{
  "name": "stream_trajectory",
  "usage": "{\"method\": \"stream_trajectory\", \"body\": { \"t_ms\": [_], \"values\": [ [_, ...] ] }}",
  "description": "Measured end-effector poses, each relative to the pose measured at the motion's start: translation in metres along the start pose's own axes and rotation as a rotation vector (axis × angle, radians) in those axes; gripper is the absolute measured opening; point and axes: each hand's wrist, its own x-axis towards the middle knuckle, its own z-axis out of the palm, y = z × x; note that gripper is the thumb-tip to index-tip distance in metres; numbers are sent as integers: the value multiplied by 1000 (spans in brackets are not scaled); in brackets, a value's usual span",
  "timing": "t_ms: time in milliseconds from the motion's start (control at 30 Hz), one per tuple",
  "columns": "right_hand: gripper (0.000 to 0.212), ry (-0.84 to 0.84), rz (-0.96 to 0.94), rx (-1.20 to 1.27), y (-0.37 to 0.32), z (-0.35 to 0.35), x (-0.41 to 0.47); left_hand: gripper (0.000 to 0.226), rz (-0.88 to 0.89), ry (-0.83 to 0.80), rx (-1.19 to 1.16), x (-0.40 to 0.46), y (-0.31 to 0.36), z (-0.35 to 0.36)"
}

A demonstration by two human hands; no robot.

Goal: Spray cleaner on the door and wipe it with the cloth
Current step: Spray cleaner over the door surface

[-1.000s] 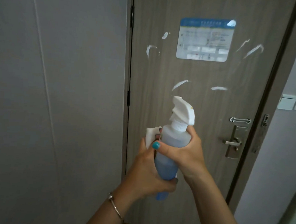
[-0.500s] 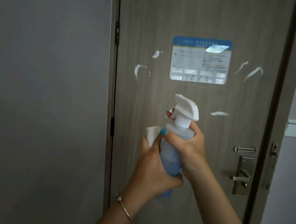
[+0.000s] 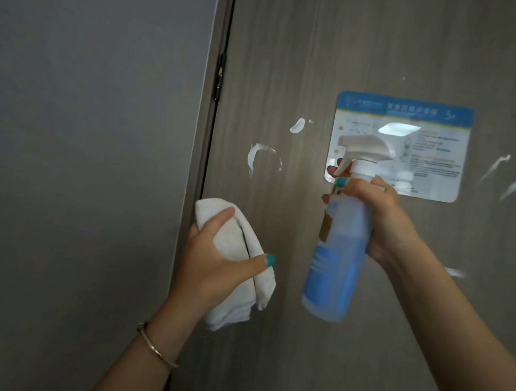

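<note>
1. White cloth (image 3: 235, 266) has come away from the spray bottle (image 3: 337, 253); half a second ago both hands met at the bottle, now they sit apart.
2. Left hand (image 3: 214, 267) grips the bunched cloth, thumb and fingers curled round it, near the hinge edge of the door (image 3: 287, 62).
3. Right hand (image 3: 378, 216) is wrapped round the bottle neck, fingers at the trigger (image 3: 342, 167); nozzle faces left.
4. Judgement: bottle alone in one hand, so spraying can begin; wiping not started.
5. Door: grey-brown wood grain, with white smears (image 3: 257, 158) left of the blue-topped notice (image 3: 433, 129) and more at far right. Bottle is translucent, blue liquid, tilted.
</note>
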Motion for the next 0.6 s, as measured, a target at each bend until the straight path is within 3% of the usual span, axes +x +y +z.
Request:
{"method": "stream_trajectory", "body": {
  "t_ms": [100, 300, 467, 600],
  "values": [
    [33, -43, 11, -21, 5, -5, 31, 84, 21, 96, 27, 27, -3, -5],
    [47, -118, 18, -47, 10, -7, 76, 77, -34, 93, -50, 57, -1, -4],
    [37, -71, 53, -33, 10, 3, 101, 75, -62, 42, -66, 61, 3, 1],
    [32, -22, 64, -39, 13, 9, 116, 89, -83, -12, -114, 60, 8, -2]
  ]
}}
